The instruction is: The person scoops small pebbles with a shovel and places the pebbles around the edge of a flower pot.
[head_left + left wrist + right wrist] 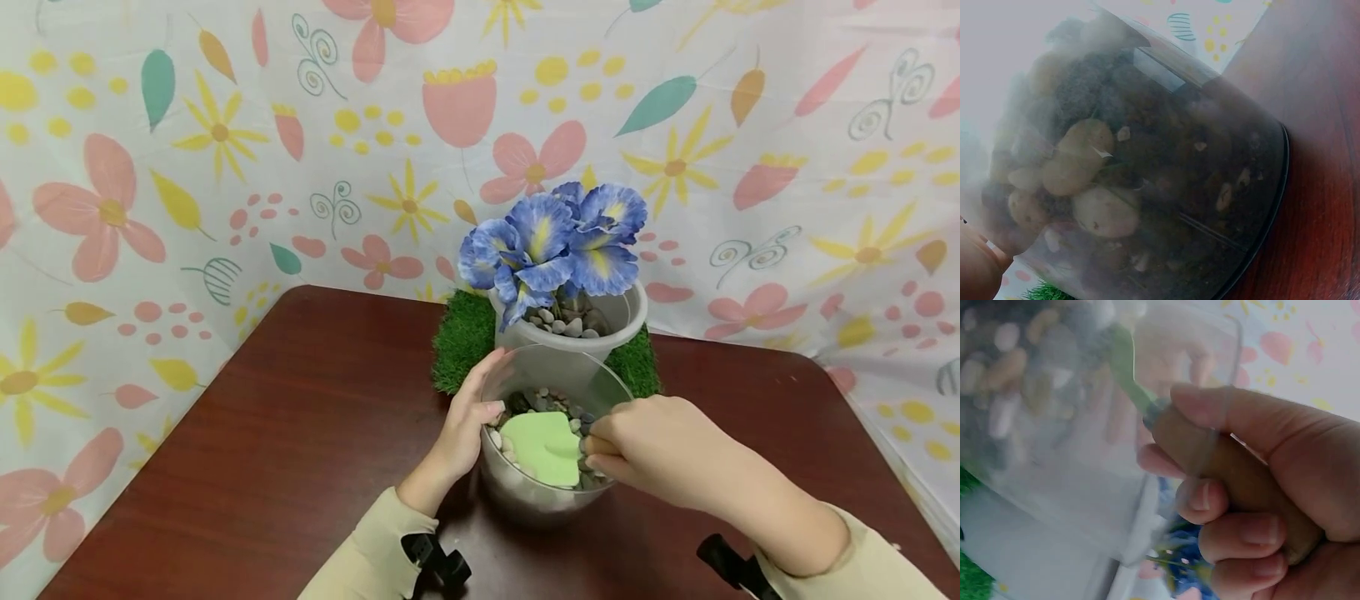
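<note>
A pale-green hand shovel with a brown rounded handle [540, 447] has its blade on mixed pebbles [558, 402] inside a clear round pot [525, 500]. Watching remotely, I see a bed of stones already there and none on the blade's visible face; I judge the shovelling under way, but cannot tell how much remains. The person's right hand [663, 446] wraps its fingers round the handle, blade just left of that grip. The left hand [467, 421] pinches the pot's rim. Behind, blue-and-yellow irises [551, 237] fill a whitish round planter [628, 333].
</note>
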`<state>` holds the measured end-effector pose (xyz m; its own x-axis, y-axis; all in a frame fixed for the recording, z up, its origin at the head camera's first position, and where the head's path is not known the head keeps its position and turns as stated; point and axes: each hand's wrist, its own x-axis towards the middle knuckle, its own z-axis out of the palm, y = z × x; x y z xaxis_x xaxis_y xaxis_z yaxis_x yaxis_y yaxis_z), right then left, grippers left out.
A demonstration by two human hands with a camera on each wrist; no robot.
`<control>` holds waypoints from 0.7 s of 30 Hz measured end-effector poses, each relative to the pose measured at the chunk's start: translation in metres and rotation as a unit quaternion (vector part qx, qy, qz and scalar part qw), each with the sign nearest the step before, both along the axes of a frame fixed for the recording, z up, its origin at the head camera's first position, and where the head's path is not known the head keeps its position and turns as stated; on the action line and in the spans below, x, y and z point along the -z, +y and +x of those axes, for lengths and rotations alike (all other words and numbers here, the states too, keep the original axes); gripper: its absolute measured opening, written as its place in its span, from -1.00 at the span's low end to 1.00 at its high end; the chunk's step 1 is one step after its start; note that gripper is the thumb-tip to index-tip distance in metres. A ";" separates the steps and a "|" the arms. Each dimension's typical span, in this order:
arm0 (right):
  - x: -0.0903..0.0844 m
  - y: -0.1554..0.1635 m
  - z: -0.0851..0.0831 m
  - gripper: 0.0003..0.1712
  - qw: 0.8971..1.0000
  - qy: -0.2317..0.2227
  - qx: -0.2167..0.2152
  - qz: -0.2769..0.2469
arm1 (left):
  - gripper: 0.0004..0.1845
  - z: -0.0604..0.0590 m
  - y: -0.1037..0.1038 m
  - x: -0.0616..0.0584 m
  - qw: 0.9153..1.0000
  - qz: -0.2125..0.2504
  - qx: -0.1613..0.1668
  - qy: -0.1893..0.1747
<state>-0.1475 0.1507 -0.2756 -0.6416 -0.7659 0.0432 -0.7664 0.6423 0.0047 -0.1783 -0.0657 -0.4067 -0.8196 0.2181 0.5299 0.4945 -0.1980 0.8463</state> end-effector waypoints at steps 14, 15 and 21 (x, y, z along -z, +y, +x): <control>0.005 0.004 -0.012 -0.60 0.998 -0.041 -0.026 -0.036 | -0.35 -0.001 -0.001 0.003 1.000 -0.003 0.008 0.004; 0.006 0.002 -0.011 -0.62 0.998 -0.033 -0.029 -0.034 | -0.36 -0.001 -0.001 0.003 1.000 -0.002 0.008 0.006; 0.001 0.011 -0.013 -0.82 0.993 -0.075 -0.041 -0.079 | -0.35 -0.001 -0.002 -0.001 1.000 -0.002 0.009 -0.001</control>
